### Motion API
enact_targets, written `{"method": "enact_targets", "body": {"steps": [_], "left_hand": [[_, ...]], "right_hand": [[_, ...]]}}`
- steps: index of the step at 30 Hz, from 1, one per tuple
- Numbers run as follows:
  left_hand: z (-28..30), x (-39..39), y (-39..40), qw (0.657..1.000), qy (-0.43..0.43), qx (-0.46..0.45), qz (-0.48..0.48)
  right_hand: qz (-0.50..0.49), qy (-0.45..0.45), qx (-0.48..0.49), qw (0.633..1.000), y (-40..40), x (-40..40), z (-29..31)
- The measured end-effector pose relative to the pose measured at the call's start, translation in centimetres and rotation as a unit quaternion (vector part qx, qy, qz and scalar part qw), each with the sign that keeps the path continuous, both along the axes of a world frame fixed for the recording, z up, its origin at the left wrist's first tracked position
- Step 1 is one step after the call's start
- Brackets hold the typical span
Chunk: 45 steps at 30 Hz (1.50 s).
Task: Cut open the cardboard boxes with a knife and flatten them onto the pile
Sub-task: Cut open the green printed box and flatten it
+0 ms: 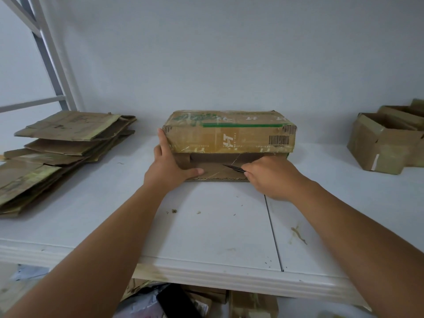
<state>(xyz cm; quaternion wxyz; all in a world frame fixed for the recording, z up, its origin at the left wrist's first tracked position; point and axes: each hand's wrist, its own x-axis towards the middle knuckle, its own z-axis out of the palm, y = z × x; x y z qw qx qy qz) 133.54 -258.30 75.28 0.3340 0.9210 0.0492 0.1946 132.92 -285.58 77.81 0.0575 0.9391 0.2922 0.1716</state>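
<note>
A brown cardboard box with green tape and a barcode [229, 131] sits in the middle of the white table [206, 226], close to the far wall. Its near flap [213, 172] is folded down flat on the table.

The left hand [169, 161] is spread out. Its fingers reach up the left end of the box and its thumb lies on the flap. This likely keeps the box from sliding while it is cut.

The right hand [273, 175] is curled around a thin dark knife [232, 168]. The blade points left over the flap, near a strip of clear tape. I think the tape is the thing being cut.

On the left lies a pile of flat brown cardboard [62, 152], kept near so the next flat box can go on top. On the right are open brown boxes [387, 143], probably waiting their turn.

The knife handle is hidden inside the fist. The blade tip is hard to make out. The right boxes are cut off by the edge. Dark things under the table are too unclear to name.
</note>
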Motion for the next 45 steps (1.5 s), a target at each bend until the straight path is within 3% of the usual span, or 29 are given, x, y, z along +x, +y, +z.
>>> {"method": "enact_targets", "body": {"steps": [4, 8, 14, 21, 24, 28, 32, 37, 45], "left_hand": [[0.0, -0.1, -0.3, 0.999, 0.027, 0.042, 0.008], [0.0, -0.1, -0.2, 0.999, 0.017, 0.028, 0.017], [0.5, 0.1, 0.1, 0.994, -0.073, 0.031, 0.071], [1.0, 0.5, 0.4, 0.978, -0.155, 0.115, 0.083], [1.1, 0.7, 0.8, 0.981, -0.178, 0.057, 0.043], [1.7, 0.6, 1.4, 0.976, -0.178, -0.115, -0.056], [2.3, 0.7, 1.1, 0.959, -0.173, -0.217, -0.064], [2.7, 1.3, 0.0, 0.954, -0.183, -0.234, -0.038], [3.6, 0.9, -0.9, 0.958, -0.207, -0.200, 0.013]], "right_hand": [[-0.048, 0.030, 0.000, 0.998, -1.6, 0.7, 0.1], [-0.026, -0.005, 0.033, 0.999, -2.1, 0.7, 0.6], [0.056, -0.138, 0.174, 0.973, -1.5, 0.1, 1.5], [-0.035, -0.151, 0.200, 0.968, -2.1, 0.7, 0.7], [-0.056, -0.175, 0.199, 0.963, -2.1, 0.7, 0.8], [-0.090, -0.216, 0.194, 0.953, -2.0, 0.4, 1.2], [-0.134, -0.235, 0.262, 0.926, -2.7, 0.6, 1.6], [-0.158, -0.234, 0.371, 0.885, -3.6, 1.3, 1.3], [-0.144, -0.070, 0.559, 0.814, -3.5, 2.4, 0.1]]}}
